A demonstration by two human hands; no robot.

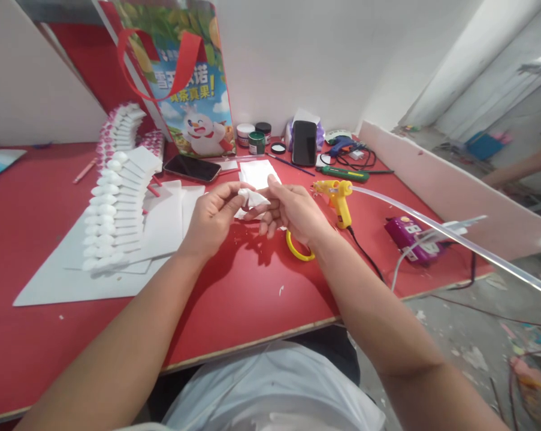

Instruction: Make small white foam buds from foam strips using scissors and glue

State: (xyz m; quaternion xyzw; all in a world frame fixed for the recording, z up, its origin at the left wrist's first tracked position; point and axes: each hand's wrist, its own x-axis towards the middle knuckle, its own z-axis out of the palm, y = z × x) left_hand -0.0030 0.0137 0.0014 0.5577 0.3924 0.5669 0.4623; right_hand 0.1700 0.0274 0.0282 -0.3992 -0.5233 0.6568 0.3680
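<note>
Both my hands meet over the middle of the red table (234, 299) and pinch one small white folded foam piece (253, 197). My left hand (211, 215) grips its rounded left end with thumb and fingers. My right hand (290, 209) holds its pointed right end from above. To the left, a long row of similar white folded pieces (108, 209) lies on white foam sheets (162, 227). A yellow hot glue gun (337, 197) with a long clear glue stick (454, 239) stands just right of my right hand.
Yellow scissors handle (297, 251) lies under my right wrist. A phone (192, 167), paint jars (254, 139), an upright phone (304, 142), a green tool (344, 173), a purple power strip (407, 236) and a colourful red-handled bag (184, 78) crowd the back. Another person's arm (517, 167) shows at far right.
</note>
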